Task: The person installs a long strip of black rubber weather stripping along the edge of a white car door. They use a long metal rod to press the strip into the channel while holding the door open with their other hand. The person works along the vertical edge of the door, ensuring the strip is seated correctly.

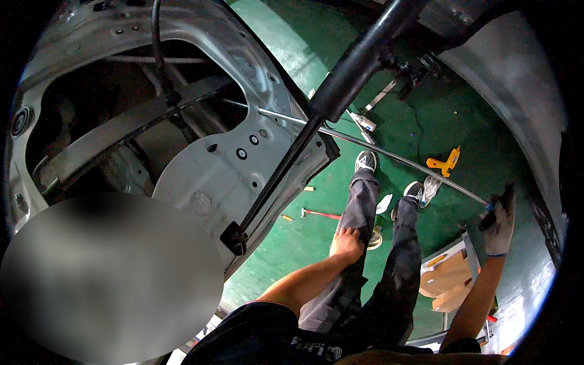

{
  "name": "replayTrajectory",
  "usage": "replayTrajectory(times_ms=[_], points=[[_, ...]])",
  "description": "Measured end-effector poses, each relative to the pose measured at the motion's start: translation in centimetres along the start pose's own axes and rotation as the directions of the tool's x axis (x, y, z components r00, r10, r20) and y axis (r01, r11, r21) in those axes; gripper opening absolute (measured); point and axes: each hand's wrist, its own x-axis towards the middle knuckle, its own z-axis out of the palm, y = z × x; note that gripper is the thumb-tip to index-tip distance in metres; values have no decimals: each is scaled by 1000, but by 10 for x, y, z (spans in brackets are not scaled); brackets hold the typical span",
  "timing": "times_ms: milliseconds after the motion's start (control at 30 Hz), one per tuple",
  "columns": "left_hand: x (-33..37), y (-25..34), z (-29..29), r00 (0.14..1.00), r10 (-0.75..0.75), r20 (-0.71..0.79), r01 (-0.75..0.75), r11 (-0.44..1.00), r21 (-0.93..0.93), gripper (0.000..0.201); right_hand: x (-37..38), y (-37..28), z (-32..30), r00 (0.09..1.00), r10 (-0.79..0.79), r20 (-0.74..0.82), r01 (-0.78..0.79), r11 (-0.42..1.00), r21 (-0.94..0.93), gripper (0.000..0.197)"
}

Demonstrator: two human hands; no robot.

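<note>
A long metal rod runs from the right across the floor area to a grey car door with its inner frame bare. Its far end passes into the large opening in the door and is lost in the dark there. My right hand, in a grey glove, is closed round the black handle at the rod's near end. My bare left hand lies on my left thigh, fingers stretched out, holding nothing. Between the door and me, a thick black tube with a thinner shaft slants down to the door's edge, crossing over the rod.
On the green floor lie a yellow glue gun, a red-handled hammer and a white bottle. Cardboard sits near my right forearm. A curved grey body panel borders the right. A blurred oval covers the lower left.
</note>
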Motion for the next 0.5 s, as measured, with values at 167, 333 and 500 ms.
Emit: replayTrajectory(times_ms=[167, 333, 500], points=[[-7, 5, -4, 999, 12, -40, -12, 1000, -5, 36, 17, 19, -59, 761, -525, 381, 494, 86, -865, 47], [-1, 0, 3, 1000, 10, -5, -10, 1000, 16, 42, 20, 3, -65, 885, -450, 116, 375, 545, -749, 36], [-1, 7, -1, 1000, 10, -2, -10, 1000, 14, 42, -10, -57, -29, 855, -516, -52, 392, 709, -586, 34]])
